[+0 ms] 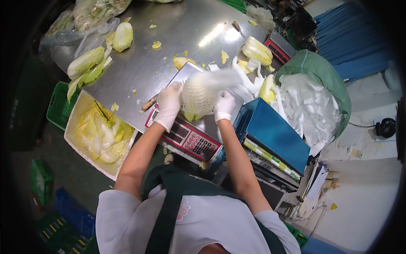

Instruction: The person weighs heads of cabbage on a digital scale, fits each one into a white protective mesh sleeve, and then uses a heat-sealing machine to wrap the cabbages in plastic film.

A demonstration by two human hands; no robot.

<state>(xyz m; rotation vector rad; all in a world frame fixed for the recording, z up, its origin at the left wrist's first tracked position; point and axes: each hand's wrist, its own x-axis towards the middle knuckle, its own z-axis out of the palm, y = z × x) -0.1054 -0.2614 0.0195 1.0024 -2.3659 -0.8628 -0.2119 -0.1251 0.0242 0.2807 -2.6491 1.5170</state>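
A white foam net sleeve (200, 92) surrounds a napa cabbage, whose yellow-green leafy end (192, 116) shows at the near opening. Both hands wear white gloves. My left hand (168, 103) grips the net's left side, its fingertips partly hidden. At the right, the fingers of my right hand (225, 104) close on the net's edge. The far end of the net is blurred by motion. Under the hands is a red scale (190, 139) with a keypad and a metal weighing plate (211, 127). A wooden-handled tool (149, 103) lies left of my left hand.
Napa cabbages (85, 63) and leaf scraps lie on the steel table (142, 71). A foam box (70, 135) of trimmed leaves stands at the left. To the right are a blue box-like case (275, 133) and a green sack (344, 98) of foam nets. Another red scale (279, 47) sits farther back.
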